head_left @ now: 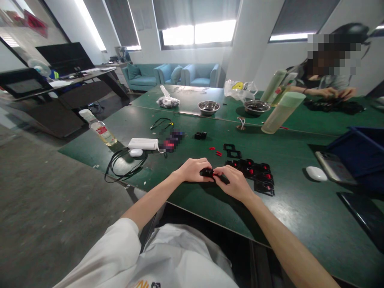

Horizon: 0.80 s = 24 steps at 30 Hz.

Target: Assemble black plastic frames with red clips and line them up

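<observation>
Close to the table's near edge, my left hand is closed around a small black plastic part. My right hand meets it from the right, thumb and forefinger pinching at a small red piece against the black part. Another dark bit shows under the right fingers; its shape is partly hidden. Beyond the right hand lie several black parts with red inserts in a cluster. Two flat black frames and a few loose red pieces lie just past my hands.
A black block, metal bowls and a frosted bottle stand farther back. Left are a coiled black cable, a white power strip and an oil bottle. Right are a phone and blue bin. Another person works opposite.
</observation>
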Tool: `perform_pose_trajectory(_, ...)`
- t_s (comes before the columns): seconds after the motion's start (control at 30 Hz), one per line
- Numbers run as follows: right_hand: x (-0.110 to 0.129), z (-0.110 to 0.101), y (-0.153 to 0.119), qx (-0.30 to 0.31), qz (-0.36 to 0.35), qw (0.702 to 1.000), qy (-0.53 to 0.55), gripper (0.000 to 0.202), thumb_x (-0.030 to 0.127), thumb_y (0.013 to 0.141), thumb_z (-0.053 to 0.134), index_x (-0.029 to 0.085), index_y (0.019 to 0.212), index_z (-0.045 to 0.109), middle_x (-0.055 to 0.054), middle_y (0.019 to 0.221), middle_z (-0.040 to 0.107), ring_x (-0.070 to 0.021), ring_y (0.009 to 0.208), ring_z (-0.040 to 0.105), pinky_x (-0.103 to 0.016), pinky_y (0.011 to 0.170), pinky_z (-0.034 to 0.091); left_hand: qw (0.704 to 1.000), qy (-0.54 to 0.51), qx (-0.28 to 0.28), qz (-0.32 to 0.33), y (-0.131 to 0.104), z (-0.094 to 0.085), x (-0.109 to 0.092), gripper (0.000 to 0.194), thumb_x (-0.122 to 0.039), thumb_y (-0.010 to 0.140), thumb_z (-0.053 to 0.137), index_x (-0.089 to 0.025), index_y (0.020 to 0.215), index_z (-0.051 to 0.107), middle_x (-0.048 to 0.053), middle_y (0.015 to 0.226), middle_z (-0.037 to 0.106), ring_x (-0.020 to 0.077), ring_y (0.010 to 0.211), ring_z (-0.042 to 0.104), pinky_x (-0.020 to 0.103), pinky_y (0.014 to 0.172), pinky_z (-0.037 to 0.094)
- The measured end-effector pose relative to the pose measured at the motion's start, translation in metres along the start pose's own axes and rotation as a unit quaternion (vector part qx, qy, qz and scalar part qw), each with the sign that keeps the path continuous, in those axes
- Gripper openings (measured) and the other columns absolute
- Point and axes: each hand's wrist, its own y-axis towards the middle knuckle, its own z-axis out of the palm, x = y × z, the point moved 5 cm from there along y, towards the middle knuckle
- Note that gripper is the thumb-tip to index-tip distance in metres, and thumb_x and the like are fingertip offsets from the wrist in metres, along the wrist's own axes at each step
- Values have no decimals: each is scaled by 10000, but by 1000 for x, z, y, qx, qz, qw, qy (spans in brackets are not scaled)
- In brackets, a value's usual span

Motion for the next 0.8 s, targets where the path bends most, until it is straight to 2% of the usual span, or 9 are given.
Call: perform_pose_trajectory(0.8,-4,3,-2,11,26,999,17,92,216,989,645,246,1070,676,-56,965,784,-230,819,733,-387,748,609,1000,-2,6,-7,-1,0,1,425,-625,913,736,-239,1090,709,19,1075,738,181,956,729,266,772,511)
